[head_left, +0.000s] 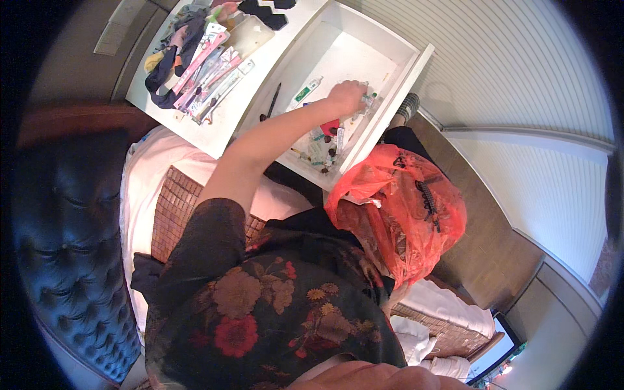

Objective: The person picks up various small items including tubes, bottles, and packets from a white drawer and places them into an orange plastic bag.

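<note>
My left hand (348, 97) reaches into an open white drawer (383, 49). Its fingers are curled at the drawer's right side, against small clear items with a green tip (369, 99); what they grip is too small to make out. Left of that hand lies a white and green tube (307, 91), with a dark pen (275, 99) farther left. A red piece (331, 126), small clear packets (316, 151) and dark round bits lie nearer the drawer's front. A crumpled red plastic bag (406, 214) hangs at my right side. Only a little of my right wrist (390, 300) shows below it; the fingers are hidden.
On the white cabinet top (201, 133), left of the drawer, lie several packaged toothbrush-like items (211, 81), dark cloth (159, 81) and a clear tray (250, 36). A bed with a brown tile mat (174, 201) and a tufted dark headboard (65, 260) stand left. Ribbed white panels (494, 58) rise at right.
</note>
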A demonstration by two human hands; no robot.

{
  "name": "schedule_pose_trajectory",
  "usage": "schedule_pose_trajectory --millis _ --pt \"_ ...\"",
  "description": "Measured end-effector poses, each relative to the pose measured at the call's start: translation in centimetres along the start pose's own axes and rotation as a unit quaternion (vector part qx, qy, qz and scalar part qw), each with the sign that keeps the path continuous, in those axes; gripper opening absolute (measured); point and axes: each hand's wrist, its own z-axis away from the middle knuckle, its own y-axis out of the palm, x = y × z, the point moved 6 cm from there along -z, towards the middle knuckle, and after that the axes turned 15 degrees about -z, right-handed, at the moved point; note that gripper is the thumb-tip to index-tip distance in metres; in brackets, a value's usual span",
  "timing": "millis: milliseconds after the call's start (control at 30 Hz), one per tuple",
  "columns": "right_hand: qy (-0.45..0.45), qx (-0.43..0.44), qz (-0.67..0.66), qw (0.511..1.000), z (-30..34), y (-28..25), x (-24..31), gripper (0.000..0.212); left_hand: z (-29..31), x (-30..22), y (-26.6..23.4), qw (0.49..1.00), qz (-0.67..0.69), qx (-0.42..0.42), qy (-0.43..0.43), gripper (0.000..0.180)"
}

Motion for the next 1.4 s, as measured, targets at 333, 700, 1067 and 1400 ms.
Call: schedule_pose_trajectory --millis 333,700,1067,1400 --pt "0.078 -0.044 -0.018 0.996 -0.3 0.6 2.0 0.044 -2.6 0.8 1.4 0.996 -0.038 -0.058 0.061 0.037" --pt "-0.087 0.024 0.148 0.985 -0.3 0.9 2.1 0.042 -0.7 2.9 -2.4 0.931 -0.197 -0.270 0.150 0.015" --pt "-0.002 0.018 0.095 0.995 -0.9 1.4 3.9 0.038 -1.4 -0.6 2.3 0.981 -0.133 -0.064 0.125 0.012" --pt "0.072 -0.024 0.013 0.997 -1.1 1.0 -0.7 0.038 7.5 -4.3 -6.7 0.721 0.683 0.021 -0.117 0.024"
